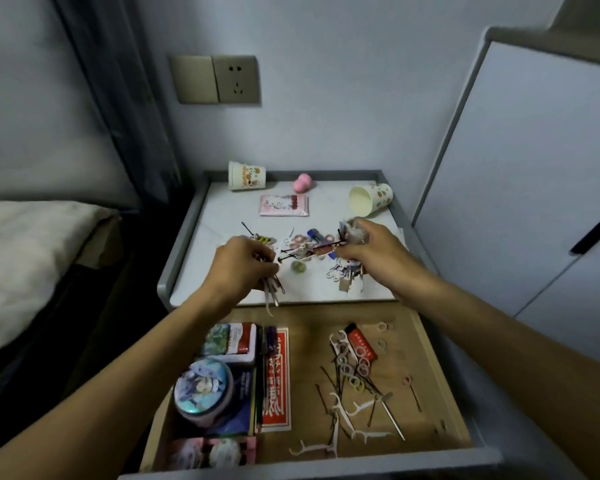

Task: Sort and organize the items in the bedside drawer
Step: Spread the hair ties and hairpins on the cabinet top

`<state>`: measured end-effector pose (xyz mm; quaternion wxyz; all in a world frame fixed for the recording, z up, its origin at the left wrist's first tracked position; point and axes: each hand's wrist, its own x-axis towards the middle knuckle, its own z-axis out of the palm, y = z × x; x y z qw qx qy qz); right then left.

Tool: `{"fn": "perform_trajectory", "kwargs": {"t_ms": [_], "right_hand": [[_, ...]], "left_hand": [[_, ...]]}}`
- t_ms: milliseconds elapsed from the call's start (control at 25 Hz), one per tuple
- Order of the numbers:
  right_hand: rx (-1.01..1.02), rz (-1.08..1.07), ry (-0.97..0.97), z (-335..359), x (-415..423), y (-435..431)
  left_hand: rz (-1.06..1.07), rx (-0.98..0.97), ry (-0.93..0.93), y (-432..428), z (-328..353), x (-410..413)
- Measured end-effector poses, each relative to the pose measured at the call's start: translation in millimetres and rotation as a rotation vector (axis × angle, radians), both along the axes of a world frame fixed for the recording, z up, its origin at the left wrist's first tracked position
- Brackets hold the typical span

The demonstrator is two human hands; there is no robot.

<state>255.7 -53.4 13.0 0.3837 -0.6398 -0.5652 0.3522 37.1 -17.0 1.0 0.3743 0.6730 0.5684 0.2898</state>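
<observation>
Above nightstand [222,216], L hand [246,268] grips pin bundle [273,291]; R hand [368,244] pinches a pin [326,244]. Best add it w/ tips aligned.

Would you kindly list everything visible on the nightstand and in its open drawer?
Patterned paper cups: two, cream, nightstand back corners.
Pink egg-shaped sponge: one, pink, back centre.
Flat pink packet: one, pink, before the sponge.
Sticker pile: one, mixed colours, mid-top.
Round cartoon-lidded tin: one, blue, drawer left.
Red printed card: one, red, drawer middle.
White plastic floss picks: several, white, drawer right.
Left hand: one, grips bundle of thin pins.
Right hand: one, grips clear crumpled wad.
</observation>
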Motion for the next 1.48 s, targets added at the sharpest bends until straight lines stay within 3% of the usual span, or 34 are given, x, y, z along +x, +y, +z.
{"fn": "perform_trajectory", "kwargs": {"t_ms": [120, 360, 520, 760, 880, 1040, 1200, 1480], "right_hand": [[-0.029, 0.012, 0.018, -7.5, -11.6, 42.0], [-0.166, 0.151, -0.116, -39.4, -44.5, 115.0], [-0.177, 0.142, -0.252, -48.4, -56.9, 137.5], [-0.066, 0.112, -0.443, -55.7, -60.4, 141.3], [0.015, 0.095, -0.468, -57.6, -56.6, 140.9], [0.081, 0.008, -0.486, -58.3, -43.3, 148.8], [0.103, 0.062, -0.525, -65.0, -34.3, 164.4], [0.099, -0.061, -0.592, -68.2, -32.4, 152.9]], "left_hand": [[0.140, -0.074, -0.053, 35.0, -4.3, -27.8], [0.282, -0.029, 0.100, 91.4, -41.1, -71.6], [0.254, 0.059, 0.197, 108.8, -51.8, -76.8], [0.254, 0.066, 0.159, 115.0, -57.5, -69.2], [0.232, 0.085, 0.156, 112.0, -56.3, -65.9], [0.213, 0.149, 0.319, 110.6, -56.2, -64.4], [0.175, 0.225, 0.419, 113.8, -64.7, -63.0], [0.144, 0.352, 0.415, 110.6, -65.4, -58.0]]}}
